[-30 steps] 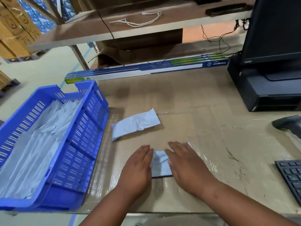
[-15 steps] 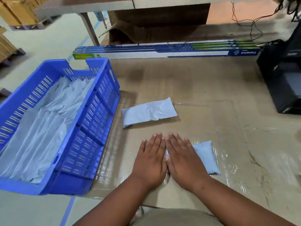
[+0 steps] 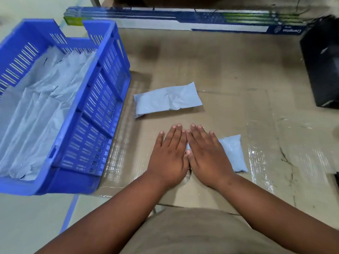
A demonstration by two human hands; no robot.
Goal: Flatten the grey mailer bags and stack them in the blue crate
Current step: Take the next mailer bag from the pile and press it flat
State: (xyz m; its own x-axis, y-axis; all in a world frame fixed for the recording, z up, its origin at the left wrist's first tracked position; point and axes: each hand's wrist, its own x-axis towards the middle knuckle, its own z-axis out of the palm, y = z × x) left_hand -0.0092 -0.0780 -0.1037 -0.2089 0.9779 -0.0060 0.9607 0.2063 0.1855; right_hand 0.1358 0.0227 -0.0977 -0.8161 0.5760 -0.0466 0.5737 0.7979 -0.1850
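The near mailer bag (image 3: 231, 153) is being pressed flat on the cardboard-covered worktop (image 3: 229, 74), close to its near edge. Both hands are being laid palm-down, fingers straight and together, gripping nothing: left hand (image 3: 169, 154) and right hand (image 3: 206, 154) are touching side by side. Only the bag's right end is being left uncovered, still puffy, sticking out past the right hand towards the right edge. Its long axis is judged to run left-right, though most of it is hidden under the palms.

Key relation: trapped air is sitting to the right of the right hand, so that hand is the nearer one for the next sweep outward.

A second mailer bag (image 3: 167, 99) is lying creased, well apart, further from the near edge, long axis left-right. The blue crate (image 3: 102, 99) is sitting at the left edge, nearer the left hand, with flattened grey bags (image 3: 38, 110) already stacked inside.

A long printed carton (image 3: 183, 21) is lying along the far edge.
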